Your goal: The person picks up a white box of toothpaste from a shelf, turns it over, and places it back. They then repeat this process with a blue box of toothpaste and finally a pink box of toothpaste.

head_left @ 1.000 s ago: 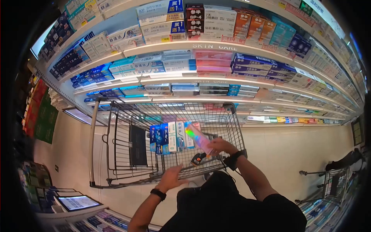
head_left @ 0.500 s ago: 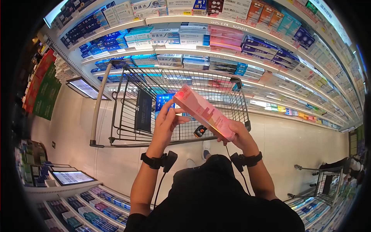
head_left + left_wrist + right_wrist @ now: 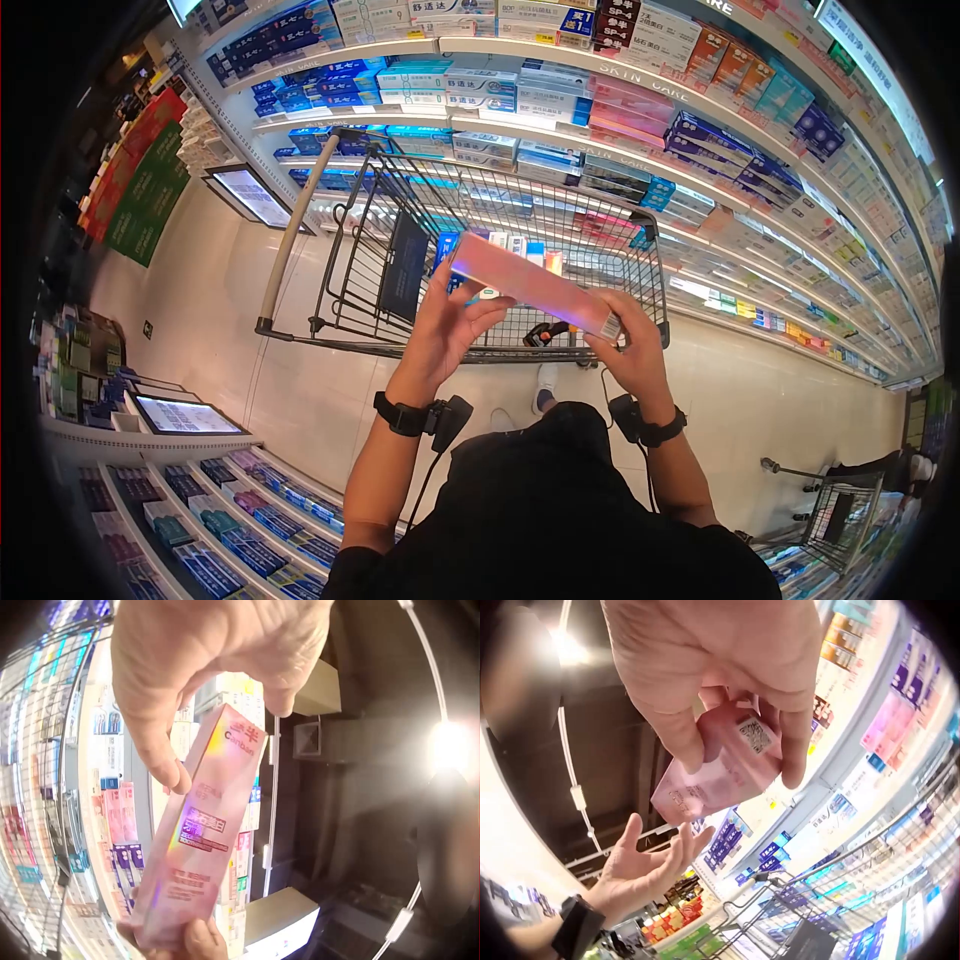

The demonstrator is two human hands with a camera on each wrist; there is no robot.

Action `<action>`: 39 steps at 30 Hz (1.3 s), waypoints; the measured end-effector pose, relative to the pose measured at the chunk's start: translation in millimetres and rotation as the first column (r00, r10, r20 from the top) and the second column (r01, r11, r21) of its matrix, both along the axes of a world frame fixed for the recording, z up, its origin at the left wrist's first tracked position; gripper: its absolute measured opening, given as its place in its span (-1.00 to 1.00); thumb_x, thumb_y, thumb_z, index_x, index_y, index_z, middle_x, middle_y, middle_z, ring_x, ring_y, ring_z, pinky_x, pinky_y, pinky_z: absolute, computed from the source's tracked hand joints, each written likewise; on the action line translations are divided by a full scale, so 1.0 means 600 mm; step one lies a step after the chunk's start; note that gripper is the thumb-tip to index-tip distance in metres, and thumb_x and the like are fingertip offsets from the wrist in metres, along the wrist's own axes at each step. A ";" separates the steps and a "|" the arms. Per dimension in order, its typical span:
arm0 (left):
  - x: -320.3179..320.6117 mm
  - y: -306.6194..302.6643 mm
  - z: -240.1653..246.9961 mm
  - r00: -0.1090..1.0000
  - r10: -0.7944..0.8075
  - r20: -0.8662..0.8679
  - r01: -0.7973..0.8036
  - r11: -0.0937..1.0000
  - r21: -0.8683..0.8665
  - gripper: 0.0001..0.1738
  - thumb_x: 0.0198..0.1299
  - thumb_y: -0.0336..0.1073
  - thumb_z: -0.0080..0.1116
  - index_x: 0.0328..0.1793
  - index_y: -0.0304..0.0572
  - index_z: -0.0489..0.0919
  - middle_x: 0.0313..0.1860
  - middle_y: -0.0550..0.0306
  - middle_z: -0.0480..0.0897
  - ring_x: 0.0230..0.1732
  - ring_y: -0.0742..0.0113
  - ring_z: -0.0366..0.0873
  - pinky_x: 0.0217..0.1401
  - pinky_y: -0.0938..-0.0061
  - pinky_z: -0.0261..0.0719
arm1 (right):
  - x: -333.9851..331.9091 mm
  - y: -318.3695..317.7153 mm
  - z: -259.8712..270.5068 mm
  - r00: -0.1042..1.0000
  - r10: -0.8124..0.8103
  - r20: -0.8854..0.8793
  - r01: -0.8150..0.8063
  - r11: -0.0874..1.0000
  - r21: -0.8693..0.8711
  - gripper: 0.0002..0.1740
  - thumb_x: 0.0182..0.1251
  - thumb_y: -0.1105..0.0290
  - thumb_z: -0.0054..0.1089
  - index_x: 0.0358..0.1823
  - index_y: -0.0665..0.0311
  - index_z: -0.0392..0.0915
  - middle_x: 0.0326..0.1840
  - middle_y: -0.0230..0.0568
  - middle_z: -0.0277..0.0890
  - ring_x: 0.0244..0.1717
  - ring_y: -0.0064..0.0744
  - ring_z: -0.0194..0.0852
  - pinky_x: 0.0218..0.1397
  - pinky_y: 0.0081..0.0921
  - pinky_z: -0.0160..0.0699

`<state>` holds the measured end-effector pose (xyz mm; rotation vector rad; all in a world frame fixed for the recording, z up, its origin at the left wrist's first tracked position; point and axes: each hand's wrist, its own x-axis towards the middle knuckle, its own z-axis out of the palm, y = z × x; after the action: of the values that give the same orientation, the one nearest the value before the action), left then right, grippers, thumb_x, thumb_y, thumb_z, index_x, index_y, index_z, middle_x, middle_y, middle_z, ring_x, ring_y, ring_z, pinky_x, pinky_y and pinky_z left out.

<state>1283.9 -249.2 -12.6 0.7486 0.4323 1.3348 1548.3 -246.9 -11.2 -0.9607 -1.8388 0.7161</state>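
A long pink toothpaste box (image 3: 535, 285) with a shimmering surface is held up over the cart, slanting down to the right. My right hand (image 3: 632, 345) grips its right end between thumb and fingers. At the opposite end is my left hand (image 3: 438, 325), its fingers loosely spread around that end and a fingertip at the box's edge. Printed lettering on the box faces the left wrist camera, while the right wrist view shows a square code on its end. Below, the cart (image 3: 480, 352) holds blue and white boxes (image 3: 512, 243), partly hidden by the pink one.
Shelves (image 3: 545, 48) packed with boxed goods curve along the far side. A black-and-orange object (image 3: 545, 333) is at the cart's near side. Another cart (image 3: 840, 510) stands at right. Lit screens (image 3: 252, 195) are at left, and a lower display rack (image 3: 215, 520) is behind.
The toothpaste box has been lifted from low over the cart and turned, so its plain shimmering face now shows in the head view. My left hand has risen to its left end.
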 end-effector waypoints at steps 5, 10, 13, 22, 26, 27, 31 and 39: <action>0.008 -0.012 -0.003 0.985 -0.009 0.172 0.026 0.995 -0.097 -0.23 0.33 0.09 0.11 0.46 -0.21 0.12 0.35 -0.18 0.33 0.29 -0.09 0.45 0.29 0.12 0.57 | 0.002 -0.012 0.015 0.982 -0.098 0.163 0.050 0.961 0.273 -0.43 -0.05 0.71 0.17 0.11 0.24 0.53 0.30 -0.02 0.33 0.44 0.14 0.17 0.42 -0.07 0.25; 0.013 -0.012 -0.002 0.992 0.007 0.127 0.009 0.992 -0.129 -0.31 0.27 -0.14 0.21 0.40 -0.25 0.17 0.32 -0.18 0.35 0.33 -0.06 0.41 0.25 0.13 0.62 | 0.009 -0.025 0.037 0.952 -0.151 0.265 0.028 0.908 0.418 -0.40 -0.02 0.68 0.21 0.16 0.23 0.50 0.42 0.10 0.20 0.48 0.23 0.07 0.47 -0.08 0.17; 0.012 -0.020 -0.009 0.994 0.044 0.096 -0.030 0.989 -0.144 -0.28 0.17 -0.30 0.24 0.41 -0.22 0.17 0.30 -0.17 0.35 0.33 -0.04 0.41 0.26 0.12 0.60 | 0.004 -0.034 0.043 0.965 -0.184 0.186 0.102 0.920 0.379 -0.24 0.05 0.63 0.25 0.37 0.22 0.29 0.48 0.16 0.12 0.51 0.18 0.04 0.48 -0.11 0.15; 0.036 -0.027 0.008 0.993 0.073 0.095 -0.066 0.995 -0.079 -0.09 -0.04 -0.45 0.31 0.47 -0.10 0.13 0.25 -0.07 0.36 0.30 -0.04 0.41 0.30 0.06 0.55 | 0.003 -0.045 0.025 0.825 -0.052 -0.563 -0.104 0.965 -0.241 -0.08 0.33 0.38 0.22 0.56 0.37 -0.19 0.26 -0.02 0.38 0.09 -0.39 0.47 0.03 -0.48 0.57; 0.043 -0.013 0.015 1.000 0.000 -0.030 -0.002 0.999 -0.047 0.02 -0.12 -0.41 0.42 0.50 -0.01 0.11 0.15 0.03 0.42 0.24 0.10 0.46 0.26 0.14 0.58 | 0.032 -0.034 0.011 0.771 -0.095 -0.630 -0.161 0.927 -0.338 -0.23 0.36 0.38 0.17 0.49 0.45 -0.01 0.10 -0.08 0.49 -0.09 -0.46 0.53 -0.18 -0.54 0.63; 0.042 -0.009 0.020 0.996 -0.031 -0.079 0.029 0.999 -0.027 0.00 -0.11 -0.43 0.42 0.50 -0.02 0.13 0.17 0.03 0.42 0.23 0.15 0.47 0.25 0.21 0.57 | 0.037 -0.032 0.005 0.756 -0.106 -0.646 -0.180 0.916 -0.360 -0.23 0.36 0.38 0.18 0.48 0.47 0.02 0.10 -0.09 0.49 -0.06 -0.46 0.53 -0.17 -0.54 0.64; 0.026 0.032 0.010 0.861 -0.045 -0.507 0.098 0.992 0.080 -0.07 -0.09 -0.46 0.44 0.46 -0.08 0.25 0.18 0.06 0.47 0.17 0.29 0.49 0.18 0.43 0.52 | 0.067 -0.024 -0.016 0.712 -0.132 -0.690 -0.205 0.901 -0.383 -0.30 0.31 0.38 0.24 0.39 0.49 0.17 0.15 -0.10 0.47 0.12 -0.43 0.48 0.11 -0.46 0.55; 0.064 0.158 0.010 0.405 -0.067 -0.912 0.341 0.936 0.083 -0.43 -0.08 -0.26 0.53 0.06 -0.17 0.51 -0.09 0.18 0.62 -0.14 0.44 0.54 -0.11 0.49 0.51 | 0.139 0.030 -0.037 0.759 -0.151 -0.633 -0.128 0.920 -0.372 -0.29 0.25 0.40 0.29 0.37 0.48 0.20 0.22 -0.07 0.43 0.23 -0.37 0.42 0.34 -0.43 0.31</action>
<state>1322.6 -154.1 -6.4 1.7138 0.9975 0.6184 1632.0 -229.1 -33.4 -0.8166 -1.0765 1.2699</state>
